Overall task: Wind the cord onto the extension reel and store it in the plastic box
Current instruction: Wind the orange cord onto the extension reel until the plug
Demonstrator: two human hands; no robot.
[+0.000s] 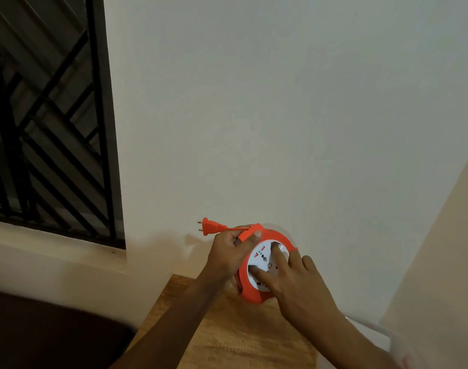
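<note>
Single head-worn view, facing forward and down, close above wooden table (227, 339)

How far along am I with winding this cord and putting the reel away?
Winding looks nearly done: only a short stub of cord with the plug sticks out of the orange reel. In hand: your left hand grips the reel's rim while right hand fingers press its white face. Left: storing it; the plastic box shows only partly at lower right.

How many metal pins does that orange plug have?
2. Both stick out of the left end of the plug, one above the other, pointing toward the window. No third pin shows.
</note>
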